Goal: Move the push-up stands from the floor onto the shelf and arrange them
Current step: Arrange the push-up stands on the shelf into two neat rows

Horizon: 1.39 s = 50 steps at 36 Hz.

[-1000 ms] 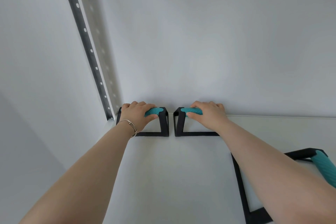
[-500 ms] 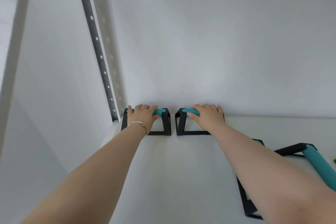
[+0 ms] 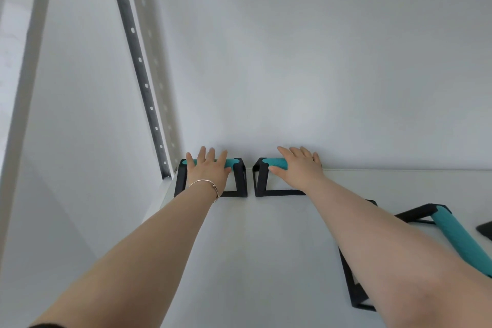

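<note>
Two push-up stands with black frames and teal grips stand side by side at the back of the white shelf (image 3: 266,261), against the wall. My left hand (image 3: 207,170) lies over the left stand (image 3: 238,178), fingers spread and lifted off the grip. My right hand (image 3: 299,168) rests on the right stand (image 3: 262,181), fingers stretched out flat toward the wall, thumb under the teal grip. A third stand (image 3: 450,231) lies at the right, partly hidden by my right forearm.
A dark perforated shelf upright (image 3: 138,66) rises at the back left corner. The white wall (image 3: 319,61) closes the back. A small dark object (image 3: 486,229) shows at the right edge.
Both hands have opened from a closed grip on the teal handles, fingers now stretched out. The view has shifted, showing more of the third stand at the right.
</note>
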Motion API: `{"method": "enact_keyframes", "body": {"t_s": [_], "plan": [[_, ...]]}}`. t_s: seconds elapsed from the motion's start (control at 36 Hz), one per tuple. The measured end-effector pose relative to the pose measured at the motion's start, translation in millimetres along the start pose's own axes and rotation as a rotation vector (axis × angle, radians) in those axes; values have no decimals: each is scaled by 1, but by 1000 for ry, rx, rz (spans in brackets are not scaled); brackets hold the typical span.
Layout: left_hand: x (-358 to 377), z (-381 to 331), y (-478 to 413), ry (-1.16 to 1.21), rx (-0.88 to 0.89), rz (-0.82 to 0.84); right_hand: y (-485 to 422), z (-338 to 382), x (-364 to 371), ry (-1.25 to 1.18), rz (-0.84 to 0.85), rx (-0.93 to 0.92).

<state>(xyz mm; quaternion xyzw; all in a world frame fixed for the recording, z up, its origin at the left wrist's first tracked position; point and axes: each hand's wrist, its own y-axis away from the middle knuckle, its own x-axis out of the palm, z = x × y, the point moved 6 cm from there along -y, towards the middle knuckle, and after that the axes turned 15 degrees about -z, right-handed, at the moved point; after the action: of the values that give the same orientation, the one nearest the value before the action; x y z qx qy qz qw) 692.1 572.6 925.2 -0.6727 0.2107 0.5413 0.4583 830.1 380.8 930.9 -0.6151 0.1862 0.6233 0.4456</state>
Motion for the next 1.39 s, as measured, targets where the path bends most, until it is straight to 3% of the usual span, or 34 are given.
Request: {"method": "enact_keyframes", "body": {"t_s": [0.33,0.5,0.61,0.72,0.92,1.22,1.39], "plan": [[-60,-118,59,224,-64,-89,76,-56,-80,-3,-219,107],[-76,-215,106,394,-99,13,143,-156,-125,72,-249,297],[-65,-269,127,478,-198,211,174,-207,-127,82,-153,452],[-58,-297,134,559,-329,326,183,-234,-112,-62,-44,530],[-59,-307,142,687,-509,497,180,-249,-101,-258,45,567],[-71,-257,143,593,-225,441,176,-234,-107,-332,47,444],[-95,-188,141,479,-49,372,166,-184,-115,-335,64,238]]}}
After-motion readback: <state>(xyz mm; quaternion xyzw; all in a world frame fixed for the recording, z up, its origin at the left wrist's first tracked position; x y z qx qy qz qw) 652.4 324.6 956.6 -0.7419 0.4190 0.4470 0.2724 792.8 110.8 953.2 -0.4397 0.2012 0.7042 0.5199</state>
